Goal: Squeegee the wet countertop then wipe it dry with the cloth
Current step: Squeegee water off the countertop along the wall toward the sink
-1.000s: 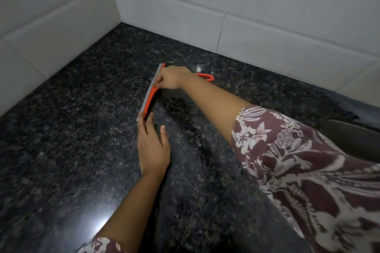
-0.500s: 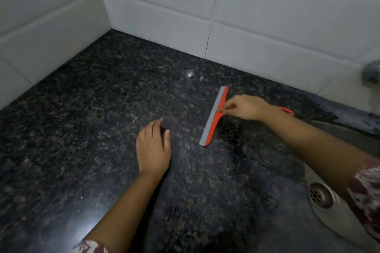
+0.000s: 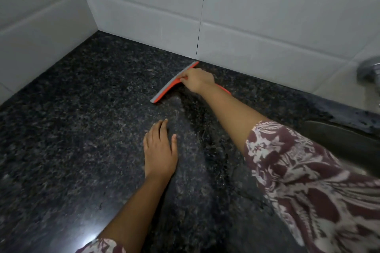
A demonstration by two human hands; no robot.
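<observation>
An orange squeegee (image 3: 168,88) with a grey rubber blade lies on the dark speckled granite countertop (image 3: 72,129), its far end close to the back wall. My right hand (image 3: 198,80) is shut on the squeegee near the blade's middle; the orange handle shows behind my wrist. My left hand (image 3: 160,151) rests flat on the counter, fingers apart, nearer to me than the blade. A smeared streak runs across the stone between the two hands. No cloth is in view.
White tiled walls (image 3: 267,26) meet in a corner at the back left. A steel sink (image 3: 345,141) opens at the right edge, with a chrome tap (image 3: 370,70) above it. A glare spot shines on the counter near the front.
My right hand has carried the squeegee from near the sink back toward the rear wall, and the arm is stretched out again. My left hand has stayed flat in place.
</observation>
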